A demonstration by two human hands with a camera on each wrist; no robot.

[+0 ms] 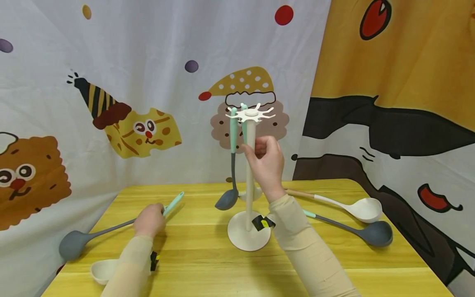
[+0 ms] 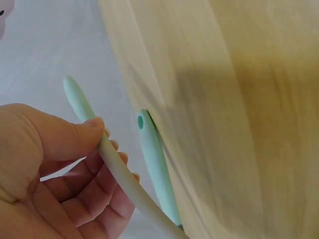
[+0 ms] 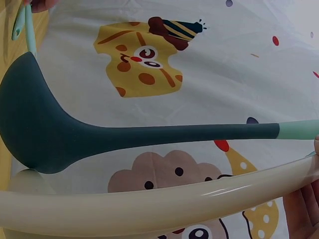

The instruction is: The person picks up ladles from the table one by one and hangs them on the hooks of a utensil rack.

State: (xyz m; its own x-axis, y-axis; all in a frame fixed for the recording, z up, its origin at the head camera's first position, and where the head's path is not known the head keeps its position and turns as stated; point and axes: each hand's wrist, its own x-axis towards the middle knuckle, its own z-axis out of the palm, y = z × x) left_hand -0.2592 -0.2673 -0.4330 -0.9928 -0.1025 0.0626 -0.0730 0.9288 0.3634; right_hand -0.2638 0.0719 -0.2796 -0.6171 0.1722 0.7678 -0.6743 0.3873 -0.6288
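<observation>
My left hand [image 1: 150, 220] pinches a cream-stemmed utensil with a mint handle end [image 2: 77, 97] between thumb and fingers. A pale bowl [image 1: 102, 270] shows beside that forearm, partly hidden by the sleeve. Under the left hand lies a grey ladle [image 1: 74, 245], its mint handle [image 2: 154, 162] on the table. My right hand [image 1: 267, 163] grips the pole [image 1: 249, 185] of a cream utensil stand, just below its hooked top [image 1: 251, 113]. From the hooks hang another grey ladle [image 1: 228, 200] and, behind the pole, a mint-handled utensil [image 1: 243, 128] with a pale lower end.
On the right of the wooden table [image 1: 200, 264] lie a white ladle [image 1: 365, 209] with a wood-coloured handle end and a grey ladle [image 1: 376, 234] with a mint handle. The stand's round base [image 1: 248, 243] rests mid-table. A printed cloth [image 1: 156, 70] hangs behind.
</observation>
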